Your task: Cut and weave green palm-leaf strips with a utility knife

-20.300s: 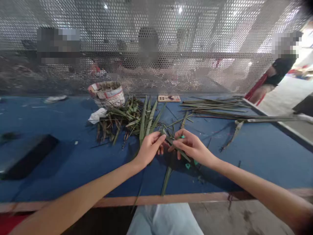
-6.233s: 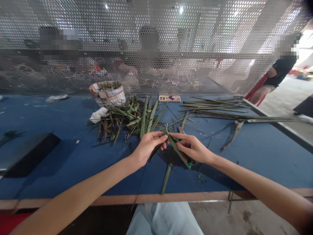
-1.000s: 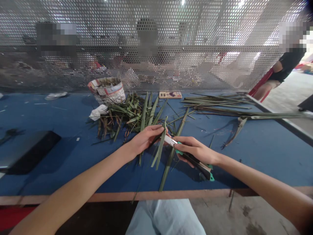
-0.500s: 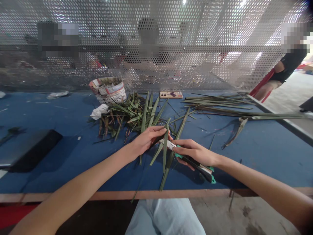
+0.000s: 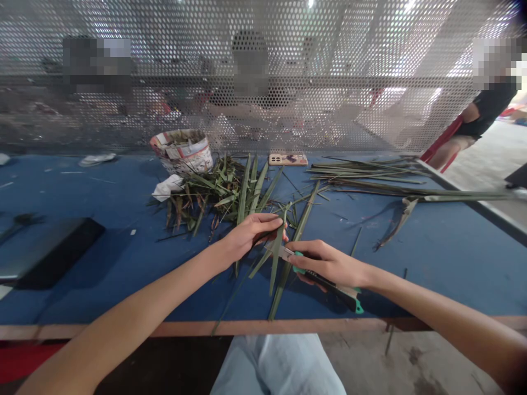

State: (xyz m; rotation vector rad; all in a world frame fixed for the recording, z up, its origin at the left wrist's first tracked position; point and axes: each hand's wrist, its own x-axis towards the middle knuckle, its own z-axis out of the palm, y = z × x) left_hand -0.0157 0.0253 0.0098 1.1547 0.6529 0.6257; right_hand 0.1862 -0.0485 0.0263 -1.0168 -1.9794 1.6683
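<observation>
Right hand (image 5: 329, 264) clamped on a green-handled utility knife (image 5: 331, 286), its blade meeting the green palm-leaf strips (image 5: 276, 258) pinched in my closed left hand (image 5: 251, 238), just above the blue worktop (image 5: 432, 263).

Left hand (image 5: 252, 239) curled, palm down; right hand (image 5: 327, 264) apparently clenched, knuckles up.
</observation>
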